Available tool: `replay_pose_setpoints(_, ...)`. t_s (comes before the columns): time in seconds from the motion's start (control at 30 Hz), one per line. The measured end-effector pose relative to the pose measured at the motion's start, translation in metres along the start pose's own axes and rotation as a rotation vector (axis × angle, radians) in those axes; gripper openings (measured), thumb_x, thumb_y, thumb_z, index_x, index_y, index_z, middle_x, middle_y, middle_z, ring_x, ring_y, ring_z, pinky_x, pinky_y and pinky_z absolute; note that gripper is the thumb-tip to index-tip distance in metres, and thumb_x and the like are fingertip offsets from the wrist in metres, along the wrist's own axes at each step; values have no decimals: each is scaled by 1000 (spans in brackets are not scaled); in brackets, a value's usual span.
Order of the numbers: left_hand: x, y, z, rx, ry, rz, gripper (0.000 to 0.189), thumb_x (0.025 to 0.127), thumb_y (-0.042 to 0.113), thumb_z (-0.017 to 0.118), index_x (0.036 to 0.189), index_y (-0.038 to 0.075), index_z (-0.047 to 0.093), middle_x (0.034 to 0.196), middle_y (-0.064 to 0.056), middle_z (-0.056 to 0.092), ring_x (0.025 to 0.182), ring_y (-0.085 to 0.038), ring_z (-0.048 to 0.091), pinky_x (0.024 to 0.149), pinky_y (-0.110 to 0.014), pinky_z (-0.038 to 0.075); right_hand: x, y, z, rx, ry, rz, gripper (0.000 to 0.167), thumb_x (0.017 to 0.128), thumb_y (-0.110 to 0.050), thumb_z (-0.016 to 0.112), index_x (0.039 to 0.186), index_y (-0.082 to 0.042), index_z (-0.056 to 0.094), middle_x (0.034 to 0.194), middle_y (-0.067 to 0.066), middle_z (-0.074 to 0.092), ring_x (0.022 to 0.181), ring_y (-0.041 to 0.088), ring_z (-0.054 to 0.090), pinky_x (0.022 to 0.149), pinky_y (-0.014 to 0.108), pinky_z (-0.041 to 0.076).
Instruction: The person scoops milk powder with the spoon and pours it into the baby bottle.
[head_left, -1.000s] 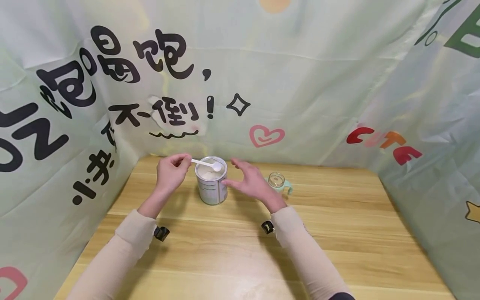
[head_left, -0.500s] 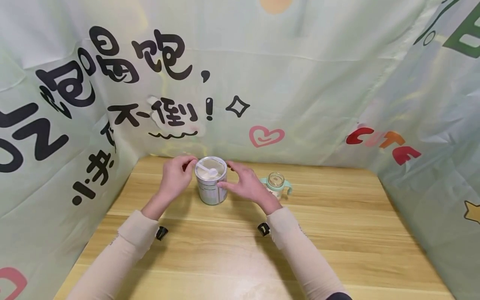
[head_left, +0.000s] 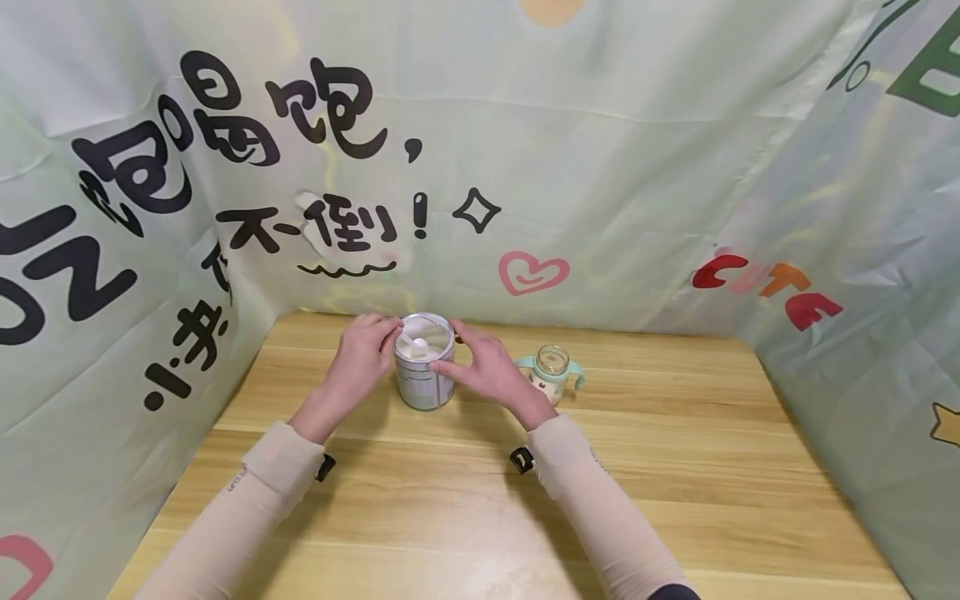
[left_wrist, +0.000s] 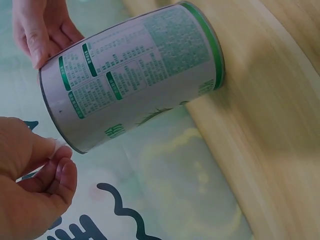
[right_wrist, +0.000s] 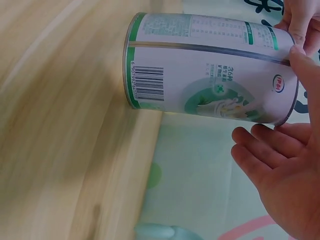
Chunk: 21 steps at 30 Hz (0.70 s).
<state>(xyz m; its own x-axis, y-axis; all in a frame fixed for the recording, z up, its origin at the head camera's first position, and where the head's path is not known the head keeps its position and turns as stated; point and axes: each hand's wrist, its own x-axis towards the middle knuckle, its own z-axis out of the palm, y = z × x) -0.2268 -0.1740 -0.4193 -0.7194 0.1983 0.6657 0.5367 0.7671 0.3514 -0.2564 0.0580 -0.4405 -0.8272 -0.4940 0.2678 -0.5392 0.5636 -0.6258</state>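
A white and green milk powder tin (head_left: pixel 423 387) stands upright on the table, its top uncovered and pale powder showing inside. My left hand (head_left: pixel 358 350) pinches the handle end of a white measuring scoop (head_left: pixel 419 342) at the tin's left rim. The scoop's bowl lies within the tin's mouth, over the powder. In the left wrist view, only a bit of the white handle (left_wrist: pixel 59 144) shows between thumb and fingers. My right hand (head_left: pixel 487 362) holds the tin's right side near the top, thumb (right_wrist: pixel 299 59) at the front rim and fingers (right_wrist: pixel 270 145) along the other side.
Right of the tin, behind my right wrist, stands a baby bottle (head_left: pixel 551 382) with mint green handles and an uncapped clear neck. The wooden table (head_left: pixel 450 500) ends at a printed cloth backdrop (head_left: pixel 637 208) close behind the tin, with cloth at both sides too.
My left hand has moved right to the tin's rim, and the scoop has gone from above the opening down into it. My right hand has closed in on the tin, uncovering more of the bottle.
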Motion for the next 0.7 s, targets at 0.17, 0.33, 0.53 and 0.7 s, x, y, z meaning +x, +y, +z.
replay_pose_setpoints(0.17, -1, 1, 2, 16, -24, 35, 13, 94, -4, 72, 105, -10, 77, 99, -24, 76, 94, -41, 68, 84, -51, 59, -1, -1, 3, 7, 2, 18, 86, 95, -46, 77, 163, -10, 39, 152, 19, 59, 134, 37, 63, 112, 53, 51)
replay_pose_setpoints(0.33, -1, 0, 4, 47, -45, 75, 14, 94, -6, 72, 106, -10, 77, 98, -22, 75, 93, -40, 67, 81, -48, 59, -2, -1, 4, 17, 6, 37, 86, 95, -48, 76, 163, -11, 38, 150, 19, 61, 131, 36, 65, 108, 53, 54)
replay_pose_setpoints(0.53, 0, 1, 3, 124, -88, 135, 19, 88, -13, 72, 106, -9, 76, 96, -21, 71, 91, -36, 61, 77, -41, 58, 0, 0, 4, 25, 0, 60, 89, 95, -51, 75, 164, -13, 36, 155, 18, 56, 135, 36, 63, 111, 53, 52)
replay_pose_setpoints(0.7, 1, 3, 1, 200, -141, 147, 25, 79, -18, 71, 101, -6, 75, 95, -19, 68, 91, -35, 59, 78, -42, 56, 0, 0, 4, 22, -3, 64, 89, 95, -52, 75, 165, -13, 36, 153, 18, 58, 135, 35, 63, 111, 54, 52)
